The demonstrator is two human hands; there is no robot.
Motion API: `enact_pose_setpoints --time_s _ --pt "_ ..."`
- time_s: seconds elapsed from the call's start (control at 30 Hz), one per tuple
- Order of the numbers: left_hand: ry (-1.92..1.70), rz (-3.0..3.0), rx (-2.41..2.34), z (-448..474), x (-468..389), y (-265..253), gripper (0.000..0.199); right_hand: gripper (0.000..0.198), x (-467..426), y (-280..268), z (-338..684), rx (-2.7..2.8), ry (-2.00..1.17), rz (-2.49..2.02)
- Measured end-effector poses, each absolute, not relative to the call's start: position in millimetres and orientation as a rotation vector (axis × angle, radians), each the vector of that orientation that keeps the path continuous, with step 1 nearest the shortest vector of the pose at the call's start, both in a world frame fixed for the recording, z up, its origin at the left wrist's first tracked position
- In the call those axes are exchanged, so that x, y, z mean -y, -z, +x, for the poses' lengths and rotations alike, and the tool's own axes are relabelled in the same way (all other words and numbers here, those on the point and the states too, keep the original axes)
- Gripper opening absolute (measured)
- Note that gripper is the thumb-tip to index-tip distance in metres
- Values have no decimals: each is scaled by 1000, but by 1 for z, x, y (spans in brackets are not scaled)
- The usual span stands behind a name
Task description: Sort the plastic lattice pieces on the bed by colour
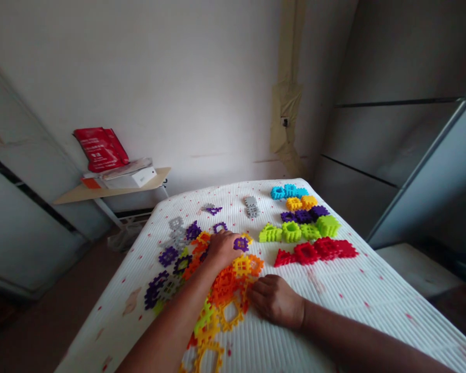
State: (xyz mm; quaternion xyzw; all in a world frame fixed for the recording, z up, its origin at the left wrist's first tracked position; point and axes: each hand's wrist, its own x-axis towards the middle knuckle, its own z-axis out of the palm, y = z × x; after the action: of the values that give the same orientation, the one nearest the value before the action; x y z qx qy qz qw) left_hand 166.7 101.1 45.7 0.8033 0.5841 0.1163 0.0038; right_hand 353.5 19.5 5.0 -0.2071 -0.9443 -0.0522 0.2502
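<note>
Purple toothed lattice tile (241,244) is lying beside left hand (224,248), grip unclear; right hand (278,301) is resting curled on ribbed white cloth (345,285), its hold also indiscernible.

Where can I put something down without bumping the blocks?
There's a wide bare patch on the white ribbed cover, between the right forearm and the red block stacks. Another bare strip runs left of the mixed block pile, out to the cover's left edge. It's crowded in that pile, around the left hand, and among the lime-green block stacks.
</note>
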Motion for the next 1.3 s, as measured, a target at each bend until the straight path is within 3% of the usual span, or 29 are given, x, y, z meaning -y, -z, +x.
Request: enact_pose_setpoints --time_s 0.73,1.1,1.3 --pt "-1150 2507 -1751 139 -15 -39 42 15 -22 -1 353 2564 172 -583" --pt "-1241 2460 -1739 140 -7 -32 44 18 -35 -22 366 2177 -254 -745" --pt "-1191 2491 -1711 142 -4 -31 47 33 -42 -34 359 2229 -375 -723"
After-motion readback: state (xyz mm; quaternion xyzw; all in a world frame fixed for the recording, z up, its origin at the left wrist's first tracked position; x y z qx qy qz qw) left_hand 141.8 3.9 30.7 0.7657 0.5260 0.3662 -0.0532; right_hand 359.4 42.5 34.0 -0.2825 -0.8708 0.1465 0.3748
